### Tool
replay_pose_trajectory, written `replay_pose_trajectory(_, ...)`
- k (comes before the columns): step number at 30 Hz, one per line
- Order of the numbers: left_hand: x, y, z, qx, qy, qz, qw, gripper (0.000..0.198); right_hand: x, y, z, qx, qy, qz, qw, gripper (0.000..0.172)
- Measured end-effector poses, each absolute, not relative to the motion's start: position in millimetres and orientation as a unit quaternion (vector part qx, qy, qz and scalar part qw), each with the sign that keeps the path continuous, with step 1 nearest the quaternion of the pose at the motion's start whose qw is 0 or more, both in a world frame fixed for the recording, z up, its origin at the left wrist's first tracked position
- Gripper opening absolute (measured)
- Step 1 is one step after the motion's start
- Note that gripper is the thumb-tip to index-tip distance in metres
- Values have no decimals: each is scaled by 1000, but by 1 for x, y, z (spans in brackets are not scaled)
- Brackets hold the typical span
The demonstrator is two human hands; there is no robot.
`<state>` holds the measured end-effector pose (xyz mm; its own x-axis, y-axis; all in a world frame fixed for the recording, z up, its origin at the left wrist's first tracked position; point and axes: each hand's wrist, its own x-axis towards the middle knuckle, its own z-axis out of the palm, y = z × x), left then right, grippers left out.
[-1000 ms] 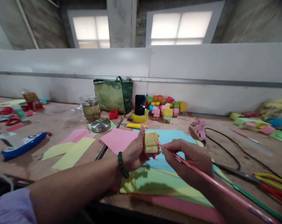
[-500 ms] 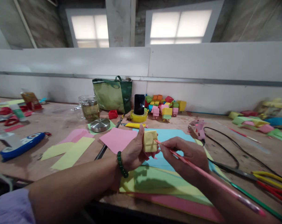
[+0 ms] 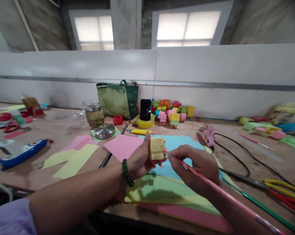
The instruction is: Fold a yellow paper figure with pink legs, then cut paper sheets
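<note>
My left hand [image 3: 140, 159], wearing a green bead bracelet, is closed around a small yellow folded-paper box [image 3: 157, 148]. Its thumb lies along the box's left side, and bits of pink paper show beneath the box. A long pink pencil [image 3: 213, 184] is pinched in my right hand [image 3: 196, 163]; its orange tip is at the right part of the box's face. Whether the tip presses on the paper or just hovers is too small to tell. Beneath both hands lies a stack of coloured paper sheets [image 3: 162, 192], with a blue sheet [image 3: 181, 140] on the far side.
Scissors [image 3: 257, 182] and a pink glue gun [image 3: 207, 135] with a black cord lie at right. Behind are folded-paper figures [image 3: 174, 117], a phone [image 3: 145, 109] and a green bag [image 3: 118, 99]. A glass mug [image 3: 93, 114], steel lid [image 3: 104, 131] and blue utensil [image 3: 25, 153] stand left.
The pencil has shifted slightly, its rear end now running out past the bottom edge. The box's face looks smoother, with its fold line less marked. My left hand has barely moved.
</note>
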<state>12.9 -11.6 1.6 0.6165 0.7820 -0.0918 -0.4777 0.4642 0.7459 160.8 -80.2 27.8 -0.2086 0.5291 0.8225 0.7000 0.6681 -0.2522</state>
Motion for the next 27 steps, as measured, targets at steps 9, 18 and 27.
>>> replay_pose_trajectory(9, 14, -12, 2, 361, 215, 369, 829, 66, 160, -79, 27, -402, -780, -94, 470, 11)
replay_pose_trajectory(18, 14, -14, 1, 369, 216, 372, 824, 66, 160, -76, 25, -413, -780, -88, 462, 10)
replay_pose_trajectory(27, 14, -13, 2, 368, 222, 368, 824, 65, 160, -77, 27, -412, -775, -94, 470, 11)
